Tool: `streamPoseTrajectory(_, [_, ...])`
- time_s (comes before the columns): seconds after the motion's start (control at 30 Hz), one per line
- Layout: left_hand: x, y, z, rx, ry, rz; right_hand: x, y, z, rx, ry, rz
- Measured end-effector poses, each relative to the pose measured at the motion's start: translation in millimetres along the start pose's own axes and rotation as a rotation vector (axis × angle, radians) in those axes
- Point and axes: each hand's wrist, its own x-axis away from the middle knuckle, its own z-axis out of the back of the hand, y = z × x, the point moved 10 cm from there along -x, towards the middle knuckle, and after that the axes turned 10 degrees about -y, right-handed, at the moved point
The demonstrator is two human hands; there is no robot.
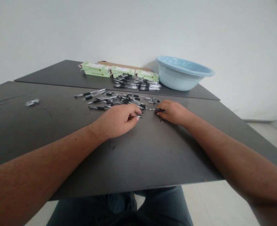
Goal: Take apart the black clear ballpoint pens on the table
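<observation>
My right hand (172, 112) is closed on a pen (158, 110) with a black grip, its bare tip pointing left toward my other hand. My left hand (122, 120) is closed too, thumb and forefinger pinching a small clear-and-dark pen part (140, 116), most of it hidden by the fingers. A gap separates the two hands, both low over the tabletop. Just beyond them spreads a loose heap of clear pens (115, 99) with black grips. A tiny piece (162, 121) lies on the table below my right hand, too small to name.
Behind the heap, more pens (138, 84) are stacked against green and white boxes (96, 69). At the back right stands a light blue basin (181, 75). A small clear packet-like item (32, 102) lies far left on the dark table (143, 160). A white wall rises behind.
</observation>
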Motion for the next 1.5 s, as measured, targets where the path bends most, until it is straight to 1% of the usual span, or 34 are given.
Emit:
streamPoseTrajectory(0.27, [-0.3, 0.8, -0.5, -0.005, -0.003, -0.004, -1.2, -1.1, -3.1, 0.014, -0.023, -0.004])
streamPoseTrajectory(0.33, [-0.4, 0.4, -0.5, -0.001, -0.005, -0.005, 0.7, -0.8, 1.9, 0.015, 0.013, -0.017])
streamPoseTrajectory(0.4, [-0.7, 0.3, -0.4, 0.005, -0.005, -0.006, 5.2, -2.2, 11.2, -0.026, 0.079, -0.034])
streamPoseTrajectory(0.53, [-2.1, 0.0, -2.3, 0.092, 0.007, 0.012, 18.3, -11.6, 28.8, -0.244, 0.189, -0.096])
streamPoseTrajectory(0.63, [-2.9, 0.4, -7.6, 0.268, 0.012, 0.027, 25.5, -33.3, 36.6, -0.415, 0.245, -0.072])
streamPoseTrajectory(0.7, [-2.6, 2.6, -12.1, 0.394, 0.005, 0.028, 27.2, -49.1, 38.4, -0.543, 0.266, -0.031])
streamPoseTrajectory(0.77, [-1.8, 7.0, -14.6, 0.478, -0.003, 0.021, 27.5, -60.0, 38.3, -0.656, 0.286, -0.011])
streamPoseTrajectory(0.87, [-0.1, 13.1, -12.9, 0.511, 0.000, 0.014, 27.9, -65.0, 37.6, -0.738, 0.332, -0.036])
streamPoseTrajectory(0.97, [1.3, 13.4, -6.2, 0.498, 0.051, 0.029, 28.2, -66.2, 37.4, -0.748, 0.370, -0.047])
streamPoseTrajectory(1.07, [1.8, 10.8, -2.6, 0.485, 0.085, 0.058, 27.6, -68.0, 36.5, -0.735, 0.377, -0.034])
streamPoseTrajectory(1.23, [2.2, 8.7, -3.1, 0.462, 0.078, 0.098, 26.1, -68.8, 34.4, -0.711, 0.356, -0.018])
streamPoseTrajectory(1.37, [2.3, 8.0, -3.6, 0.503, 0.089, 0.074, 26.7, -67.4, 33.4, -0.693, 0.349, -0.021])
streamPoseTrajectory(1.5, [0.7, 5.7, -7.8, 0.513, 0.068, 0.046, 27.7, -67.3, 32.7, -0.674, 0.349, -0.011])
